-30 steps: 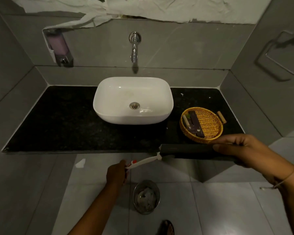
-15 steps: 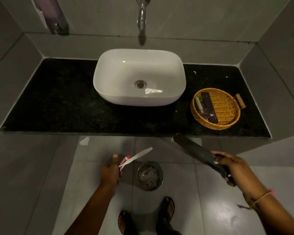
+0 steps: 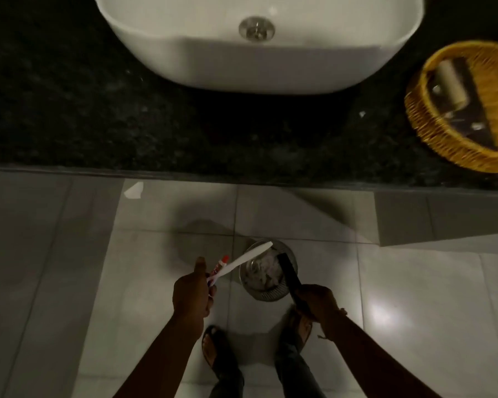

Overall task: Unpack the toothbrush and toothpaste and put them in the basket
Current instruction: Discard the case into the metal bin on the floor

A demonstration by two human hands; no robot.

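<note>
My left hand (image 3: 191, 294) grips a white toothbrush (image 3: 243, 259) and a small red-and-white toothpaste tube (image 3: 219, 265) together; the brush tip points up and right over a metal waste bin (image 3: 266, 294) on the floor. My right hand (image 3: 318, 303) is closed on a long dark empty package (image 3: 289, 275), its far end tilted into the bin's mouth. The woven basket (image 3: 426, 130) sits on the black counter at the right edge, with dark packets and a small pale tube inside.
A white basin (image 3: 259, 58) stands on the black counter (image 3: 98, 110), whose front edge runs across the view. Below are pale floor tiles, a white paper scrap (image 3: 133, 191) and my sandalled feet (image 3: 213, 349). Crumpled waste fills the bin.
The view has tipped down toward the floor. My right hand brought the dark package from counter height down to the bin. My left hand kept hold of the toothbrush and tube.
</note>
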